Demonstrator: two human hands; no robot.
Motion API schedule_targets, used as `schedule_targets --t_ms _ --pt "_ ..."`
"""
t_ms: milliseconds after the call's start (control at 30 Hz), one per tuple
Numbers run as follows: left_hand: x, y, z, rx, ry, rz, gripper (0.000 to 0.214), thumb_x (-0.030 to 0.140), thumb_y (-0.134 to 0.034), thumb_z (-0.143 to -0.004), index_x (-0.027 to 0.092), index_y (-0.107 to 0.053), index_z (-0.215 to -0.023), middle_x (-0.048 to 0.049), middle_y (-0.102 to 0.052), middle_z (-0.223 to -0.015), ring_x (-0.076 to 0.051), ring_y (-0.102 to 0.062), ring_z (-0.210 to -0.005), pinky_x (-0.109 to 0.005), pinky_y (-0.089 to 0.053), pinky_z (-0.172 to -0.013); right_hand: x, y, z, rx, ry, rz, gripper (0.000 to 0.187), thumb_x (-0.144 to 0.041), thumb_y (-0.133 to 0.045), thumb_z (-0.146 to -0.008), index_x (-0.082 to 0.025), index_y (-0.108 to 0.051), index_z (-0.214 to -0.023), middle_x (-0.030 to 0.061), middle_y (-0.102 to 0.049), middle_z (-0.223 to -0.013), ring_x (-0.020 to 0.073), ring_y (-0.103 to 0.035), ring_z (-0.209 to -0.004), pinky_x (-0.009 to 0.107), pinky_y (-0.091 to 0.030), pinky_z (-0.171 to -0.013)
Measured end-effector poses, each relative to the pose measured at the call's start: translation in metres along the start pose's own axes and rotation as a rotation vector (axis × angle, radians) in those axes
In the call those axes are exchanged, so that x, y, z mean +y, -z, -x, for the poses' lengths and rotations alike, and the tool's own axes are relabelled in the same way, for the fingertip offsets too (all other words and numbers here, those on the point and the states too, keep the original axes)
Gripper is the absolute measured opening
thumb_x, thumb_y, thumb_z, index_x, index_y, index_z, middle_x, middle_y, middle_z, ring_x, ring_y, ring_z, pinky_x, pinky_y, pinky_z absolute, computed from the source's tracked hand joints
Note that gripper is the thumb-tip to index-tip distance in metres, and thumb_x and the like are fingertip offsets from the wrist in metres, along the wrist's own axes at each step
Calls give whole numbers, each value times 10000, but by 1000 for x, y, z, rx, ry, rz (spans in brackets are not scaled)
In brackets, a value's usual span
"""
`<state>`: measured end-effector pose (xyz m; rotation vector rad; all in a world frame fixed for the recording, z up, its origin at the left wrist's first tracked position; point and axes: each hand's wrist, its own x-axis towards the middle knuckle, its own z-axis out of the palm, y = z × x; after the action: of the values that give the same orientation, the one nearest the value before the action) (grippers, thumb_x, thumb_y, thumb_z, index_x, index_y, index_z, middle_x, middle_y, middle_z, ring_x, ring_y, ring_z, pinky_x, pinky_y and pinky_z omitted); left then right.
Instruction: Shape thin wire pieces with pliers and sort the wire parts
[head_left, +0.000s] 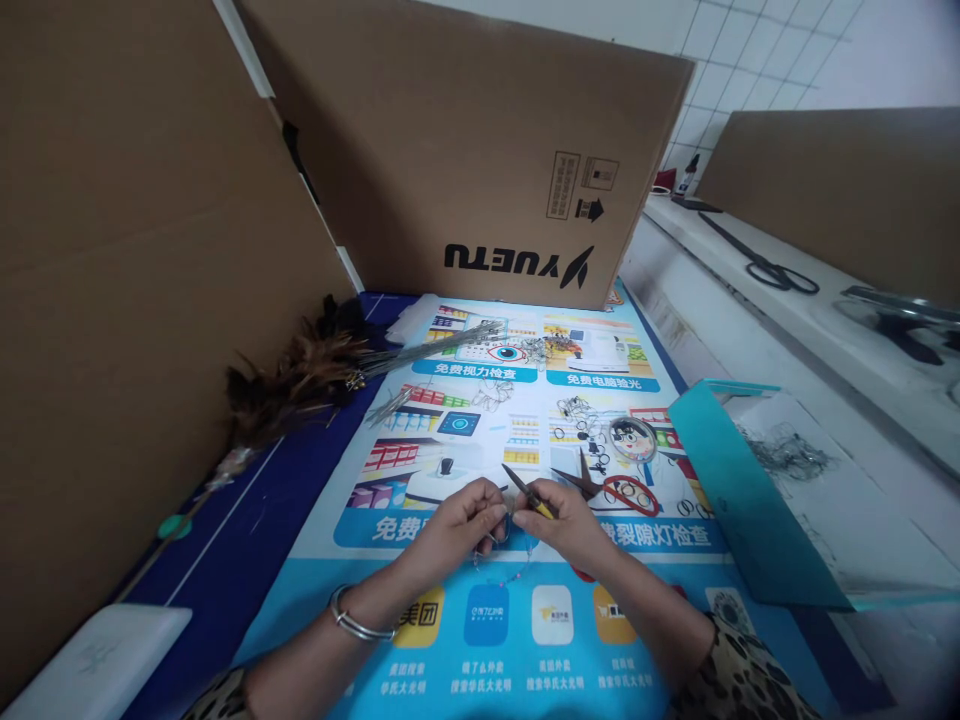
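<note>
My left hand (459, 520) is pinched on a thin wire piece with small beads (504, 572) that hangs below my fingers. My right hand (564, 522) grips small pliers with yellow handles (529, 493), their tips pointing up and left, close to the left hand's fingertips. Both hands meet over a printed poster mat (480, 620) on the table. A metal bangle (352, 618) sits on my left wrist.
Red-handled scissors (611, 487), a roll of tape (631, 437) and loose wire rings lie just beyond my right hand. A feather bundle with wire stems (315, 370) lies at left. Cardboard walls (465, 150) stand at the back and left. A teal open box (750, 500) is at right.
</note>
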<state>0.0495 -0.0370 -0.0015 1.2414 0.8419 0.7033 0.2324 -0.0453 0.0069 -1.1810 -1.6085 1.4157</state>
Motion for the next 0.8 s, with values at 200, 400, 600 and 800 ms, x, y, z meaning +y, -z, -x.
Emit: schedule_targets --t_ms 200,400,600,800 --pt "1 -1 0 41 -20 33 210 360 -478 -828 166 -421 -770 21 -539 -666 -56 -458 -468 -176 -361 -454 -2 -8 0 56 -7 38 254 -298 -649 -673 -179 -512 -851 -17 -509 -751 105 -448 -655 210 -376 -578" --pt "-2 -1 -2 37 -33 25 217 368 -482 -826 164 -425 -776 15 -545 -684 -57 -459 -475 -181 -363 -460 7 -16 0 145 4 138 233 -241 -612 -675 -198 -477 -860 -19 -511 -750 123 -478 -685 219 -384 -591" --pt "-4 -1 -2 49 -33 28 220 367 -493 -820 159 -438 -775 17 -530 -665 -60 -457 -481 -179 -351 -459 10 -14 -1 112 18 66 171 -189 -545 -707 -199 -456 -852 -17 -509 -747 117 -484 -666 216 -384 -576" --pt "-5 -2 -3 24 -21 29 225 374 -500 -817 162 -440 -769 36 -506 -614 -60 -442 -461 -186 -348 -464 10 -16 -2 135 20 84 175 -192 -559 -692 -196 -461 -837 -22 -508 -734 113 -478 -658 212 -376 -572"
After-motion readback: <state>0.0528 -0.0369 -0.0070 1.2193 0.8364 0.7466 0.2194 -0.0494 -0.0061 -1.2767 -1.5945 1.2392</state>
